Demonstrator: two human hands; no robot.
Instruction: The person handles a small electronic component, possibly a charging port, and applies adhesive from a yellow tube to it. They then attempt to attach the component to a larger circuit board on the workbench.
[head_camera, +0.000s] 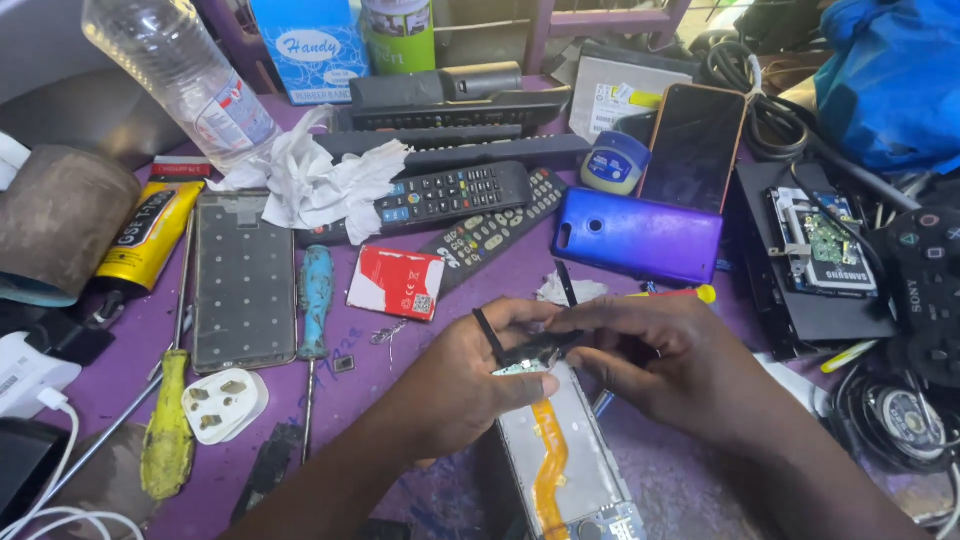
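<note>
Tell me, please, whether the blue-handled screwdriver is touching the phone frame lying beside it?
Apart. The head view shows a strip of purple table between the blue-handled screwdriver and the phone frame.

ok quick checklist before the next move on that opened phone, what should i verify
1. Opened phone lies flat on the purple table: ok.
2. Left hand steadies the phone's top edge: ok.
3. Right hand grips a small dark part at the top edge; how firm the grip is: cannot tell.
4. Orange flex cable lies exposed along the middle, nothing resting on it: ok.
5. Blue-handled screwdriver lies to the left, away from both hands: ok.
6. Loose bits by the red and white packet sit near the left forearm and could get swept: not ok.
</note>
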